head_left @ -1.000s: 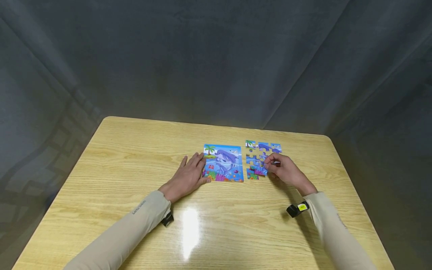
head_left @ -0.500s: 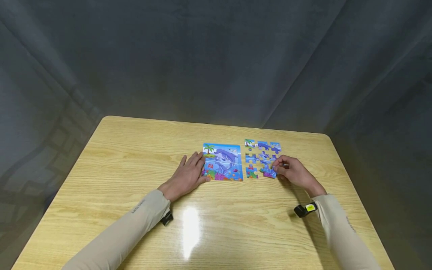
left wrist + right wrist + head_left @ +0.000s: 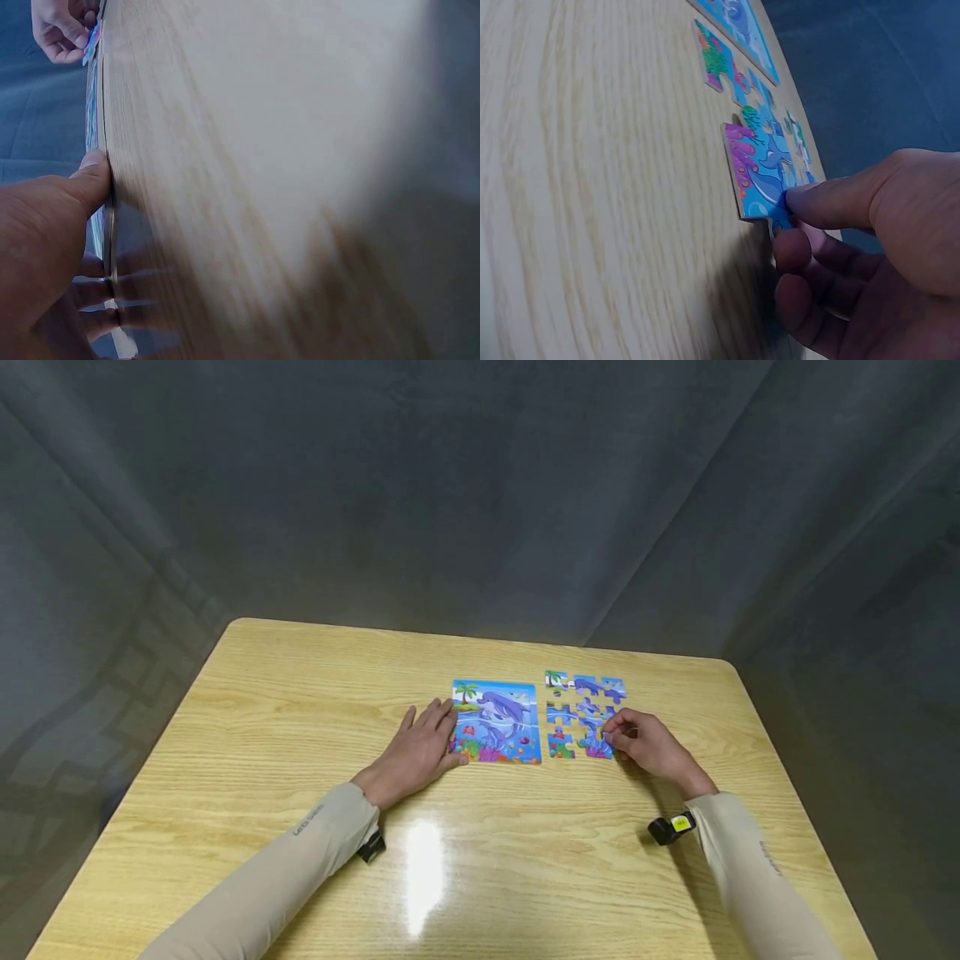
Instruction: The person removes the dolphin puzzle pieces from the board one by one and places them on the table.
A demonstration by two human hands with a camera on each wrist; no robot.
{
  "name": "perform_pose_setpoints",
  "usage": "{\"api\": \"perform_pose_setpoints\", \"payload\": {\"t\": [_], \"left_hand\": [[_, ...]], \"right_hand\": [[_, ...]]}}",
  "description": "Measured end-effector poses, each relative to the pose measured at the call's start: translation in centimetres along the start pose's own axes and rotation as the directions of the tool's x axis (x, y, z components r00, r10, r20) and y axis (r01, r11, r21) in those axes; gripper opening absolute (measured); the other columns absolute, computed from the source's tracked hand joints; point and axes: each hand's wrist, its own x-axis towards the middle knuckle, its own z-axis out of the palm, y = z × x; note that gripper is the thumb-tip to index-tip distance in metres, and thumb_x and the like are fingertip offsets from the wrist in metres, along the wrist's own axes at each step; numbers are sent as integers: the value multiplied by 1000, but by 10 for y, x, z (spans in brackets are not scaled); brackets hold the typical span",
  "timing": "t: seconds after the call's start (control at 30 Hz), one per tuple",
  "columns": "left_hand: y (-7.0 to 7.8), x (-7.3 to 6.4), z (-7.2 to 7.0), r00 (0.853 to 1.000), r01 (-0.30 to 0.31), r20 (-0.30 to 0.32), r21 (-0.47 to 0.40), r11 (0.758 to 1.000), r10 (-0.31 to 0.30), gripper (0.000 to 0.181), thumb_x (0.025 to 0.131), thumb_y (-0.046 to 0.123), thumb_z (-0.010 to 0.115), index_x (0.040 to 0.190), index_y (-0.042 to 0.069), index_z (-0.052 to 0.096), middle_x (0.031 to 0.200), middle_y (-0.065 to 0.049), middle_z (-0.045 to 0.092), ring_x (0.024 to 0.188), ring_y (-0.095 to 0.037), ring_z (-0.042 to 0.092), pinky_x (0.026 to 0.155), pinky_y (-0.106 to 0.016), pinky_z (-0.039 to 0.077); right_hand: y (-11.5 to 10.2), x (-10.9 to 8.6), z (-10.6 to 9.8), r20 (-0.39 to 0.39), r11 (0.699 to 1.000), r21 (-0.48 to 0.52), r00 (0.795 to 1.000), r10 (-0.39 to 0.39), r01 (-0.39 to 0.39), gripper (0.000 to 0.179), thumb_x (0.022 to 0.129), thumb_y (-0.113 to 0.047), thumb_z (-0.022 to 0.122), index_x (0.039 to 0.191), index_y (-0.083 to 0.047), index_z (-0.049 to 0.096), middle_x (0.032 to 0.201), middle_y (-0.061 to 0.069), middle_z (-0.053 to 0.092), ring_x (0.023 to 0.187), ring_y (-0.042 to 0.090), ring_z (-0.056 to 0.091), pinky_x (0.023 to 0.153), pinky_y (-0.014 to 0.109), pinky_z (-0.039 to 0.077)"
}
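A square dolphin picture board (image 3: 497, 722) lies on the table. My left hand (image 3: 412, 747) rests along its left edge, fingers extended and fairly straight; in the left wrist view the thumb (image 3: 88, 182) touches the board's near side. To the right, my right hand (image 3: 651, 747) pinches a jigsaw piece (image 3: 757, 172) with pink coral and a small dolphin between thumb and fingertips. That piece is low in the near row, its left side beside the corner piece (image 3: 559, 746) with green coral, a narrow gap between them. My right fingers overlap the pieces behind on the right.
Several other jigsaw pieces stand in spaced rows, including a palm-tree piece (image 3: 556, 681) and a dolphin-head piece (image 3: 585, 685). The wooden table (image 3: 465, 877) has its far edge not far behind them, against a dark curtain (image 3: 480, 502).
My right hand has moved right with the coral piece, away from above the near-left corner piece, and the piece has levelled out. My left hand has stayed at the board.
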Motion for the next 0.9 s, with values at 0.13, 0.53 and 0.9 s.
{"api": "perform_pose_setpoints", "payload": {"t": [0.13, 0.53, 0.9], "left_hand": [[0, 0, 0, 1000, 2, 0, 0, 1000, -2, 83, 110, 54, 52, 169, 1, 27, 179, -19, 17, 168, -38, 14, 134, -66, 14], [-1, 1, 2, 1000, 7, 3, 8, 1000, -7, 84, 109, 55, 52, 169, 2, 27, 180, -18, 17, 168, -38, 14, 134, -66, 14], [-1, 1, 1, 1000, 0, 1, 7, 1000, 0, 84, 109, 55, 53, 168, 2, 28, 179, -18, 18, 168, -38, 15, 134, -66, 16]], "right_hand": [[-2, 2, 3, -1, 1000, -19, 1000, 1, -1, 12, 106, 3, 58, 115, 8, 64, 96, 21, 70, 72, 13, 59, 61, 26, 52], [-2, 6, 8, -19, 997, -73, 999, 27, -28, 12, 107, 1, 57, 114, 5, 66, 99, 19, 70, 75, 17, 58, 62, 25, 50], [-3, 6, 7, -41, 994, -94, 998, 47, -51, 11, 107, -5, 61, 112, 2, 67, 99, 17, 72, 75, 18, 59, 65, 26, 50]]}}
